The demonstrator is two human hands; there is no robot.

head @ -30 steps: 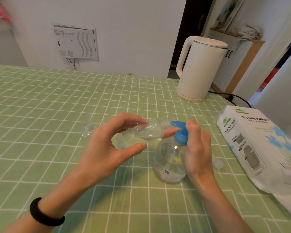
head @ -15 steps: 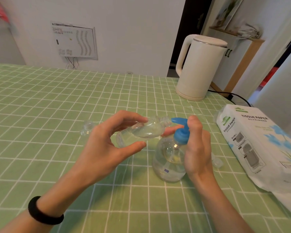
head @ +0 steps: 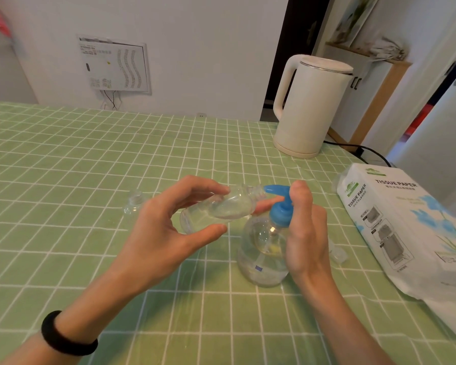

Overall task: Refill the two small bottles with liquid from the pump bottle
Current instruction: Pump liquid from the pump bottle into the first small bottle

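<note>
On the green checked tabletop [head: 63,180], close in front of me, the pump bottle [head: 261,256] stands upright. It is clear plastic with clear liquid in its lower part. Its blue pump head [head: 281,212] points its spout to the left.

My left grip [head: 166,233] is clamped on a small bottle [head: 221,209], fingers over the top and thumb underneath. It holds the bottle lifted off the tabletop and tipped almost level. The bottle's open threaded neck is aimed right and sits right at the tip of the blue spout; I cannot tell whether the two touch. A little clear liquid seems to lie along the small bottle's lower side.

My right grip [head: 306,233] is closed around the pump bottle from the right. Its forefinger lies on top of the pump head, and its thumb shows on the far side, just under the small bottle's neck.

A second small bottle [head: 134,204], clear and upright, stands on the tabletop just beyond my left grip. A small clear piece [head: 337,252] lies beside my right grip, half hidden, and I cannot make out what it is.

Further back on the right stands a cream kettle [head: 311,106], with a black cable [head: 366,151] trailing from behind it. A pack of tissue paper [head: 406,233] lies along the right edge. A black band [head: 66,335] circles my left wrist.
</note>
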